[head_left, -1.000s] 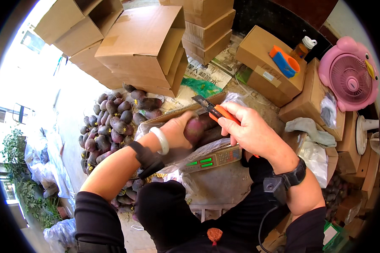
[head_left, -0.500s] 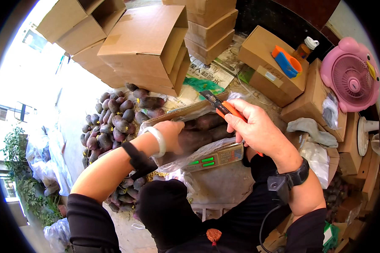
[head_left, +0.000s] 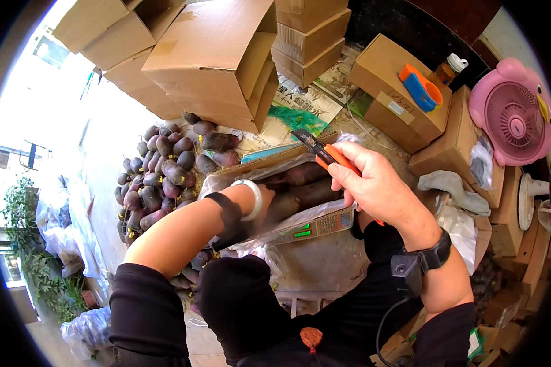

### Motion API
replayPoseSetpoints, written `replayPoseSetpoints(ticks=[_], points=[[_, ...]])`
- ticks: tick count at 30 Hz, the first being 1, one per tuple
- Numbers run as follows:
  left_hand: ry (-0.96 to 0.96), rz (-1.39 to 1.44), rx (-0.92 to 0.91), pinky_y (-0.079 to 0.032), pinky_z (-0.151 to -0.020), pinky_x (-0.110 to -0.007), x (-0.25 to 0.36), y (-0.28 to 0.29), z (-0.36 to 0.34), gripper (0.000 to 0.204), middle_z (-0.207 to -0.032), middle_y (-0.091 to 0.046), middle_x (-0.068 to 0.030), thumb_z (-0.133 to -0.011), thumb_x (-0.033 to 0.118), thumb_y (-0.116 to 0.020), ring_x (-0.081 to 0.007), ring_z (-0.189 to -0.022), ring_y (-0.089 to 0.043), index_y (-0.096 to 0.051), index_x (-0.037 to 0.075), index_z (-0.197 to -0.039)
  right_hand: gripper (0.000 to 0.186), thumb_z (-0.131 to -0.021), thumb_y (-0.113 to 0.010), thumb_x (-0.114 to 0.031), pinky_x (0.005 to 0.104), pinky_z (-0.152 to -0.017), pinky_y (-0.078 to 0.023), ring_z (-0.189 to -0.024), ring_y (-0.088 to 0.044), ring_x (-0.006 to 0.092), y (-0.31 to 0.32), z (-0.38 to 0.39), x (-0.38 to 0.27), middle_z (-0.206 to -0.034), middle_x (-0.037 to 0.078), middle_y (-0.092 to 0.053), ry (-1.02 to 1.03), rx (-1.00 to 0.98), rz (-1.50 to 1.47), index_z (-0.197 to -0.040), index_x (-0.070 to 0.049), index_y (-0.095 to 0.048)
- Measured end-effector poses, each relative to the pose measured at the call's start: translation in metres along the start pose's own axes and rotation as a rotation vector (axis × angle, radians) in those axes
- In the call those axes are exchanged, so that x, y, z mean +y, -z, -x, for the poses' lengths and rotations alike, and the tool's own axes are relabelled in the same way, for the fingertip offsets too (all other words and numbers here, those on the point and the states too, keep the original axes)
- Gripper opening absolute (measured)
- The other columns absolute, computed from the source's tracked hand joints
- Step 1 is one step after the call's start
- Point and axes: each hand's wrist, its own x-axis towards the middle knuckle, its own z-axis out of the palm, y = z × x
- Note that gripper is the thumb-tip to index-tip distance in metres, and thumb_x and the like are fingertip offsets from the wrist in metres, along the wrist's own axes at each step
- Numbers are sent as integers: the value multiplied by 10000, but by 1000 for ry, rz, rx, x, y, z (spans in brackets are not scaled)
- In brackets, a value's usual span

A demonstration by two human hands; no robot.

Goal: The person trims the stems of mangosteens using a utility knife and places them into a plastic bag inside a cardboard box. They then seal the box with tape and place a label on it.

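Note:
My left hand [head_left: 265,203], with a pale bangle at the wrist, reaches down into an open cardboard box [head_left: 288,151]. Its fingers are hidden among long dark purple root vegetables [head_left: 311,194], so their grip does not show. Clear plastic lines the box, which sits over a digital scale [head_left: 332,222] with green displays. Above the box's right end, my right hand [head_left: 373,186] is closed around an orange-handled cutting tool [head_left: 343,160]. Its dark, dirty blade points up and left, over the far edge of the box.
To the left lies a heap of dark purple roots [head_left: 165,177] on the floor. Large cardboard cartons [head_left: 208,49] stand behind it. Boxes on the right carry an orange-and-blue holder [head_left: 421,88] and a lidded jar [head_left: 450,68], near a pink fan [head_left: 514,113].
My left hand has moved right and deeper into the box, and its forearm now covers more of the scale's displays. My right hand keeps the cutting tool in nearly the same place.

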Motion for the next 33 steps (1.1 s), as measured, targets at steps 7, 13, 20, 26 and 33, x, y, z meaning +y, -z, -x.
replayPoseSetpoints(ticks=[7, 13, 20, 26, 33], points=[[-162, 264, 210, -447, -938, -443, 15, 19, 7, 724, -1152, -611, -242, -740, 421, -737, -395, -1084, -574, -487, 57, -1314, 261, -966, -544, -207, 201, -471, -403, -549, -511, 37, 1, -2, 5, -766, -2, -568, 12, -15, 17, -1180, -57, -557], [-132, 68, 151, -497, -861, -424, 35, 30, 1, 463, -982, -680, -209, -719, 366, -760, -386, -955, -641, -701, -23, -963, 262, -963, -539, -220, 195, -445, -412, -530, -515, 34, 7, -5, 14, -755, -5, -571, -7, 23, 50, -1178, -71, -558], [-58, 234, 286, -434, -977, -416, 13, 37, 40, 799, -1212, -577, -270, -715, 423, -743, -398, -1140, -547, -469, -8, -1330, 290, -967, -536, -254, 182, -418, -415, -506, -514, 33, 6, -12, 15, -732, -9, -575, 64, 19, 107, -1192, -71, -557], [-248, 737, 825, -490, -898, -339, 12, 23, 121, 518, -1139, -635, -175, -834, 135, -656, -257, -1035, -622, -494, 7, -1309, 289, -970, -540, -290, 181, -426, -423, -508, -520, 22, 7, -15, 9, -739, -14, -582, 61, 80, 152, -1176, -89, -565], [60, 1341, 1306, -494, -764, -236, -24, -128, 183, 366, -1026, -647, -61, -870, 46, -603, -104, -895, -607, -564, -6, -1230, 363, -977, -517, -284, 179, -429, -430, -530, -523, 27, 0, -14, 4, -787, -5, -579, 105, 132, 226, -1271, -71, -518]])
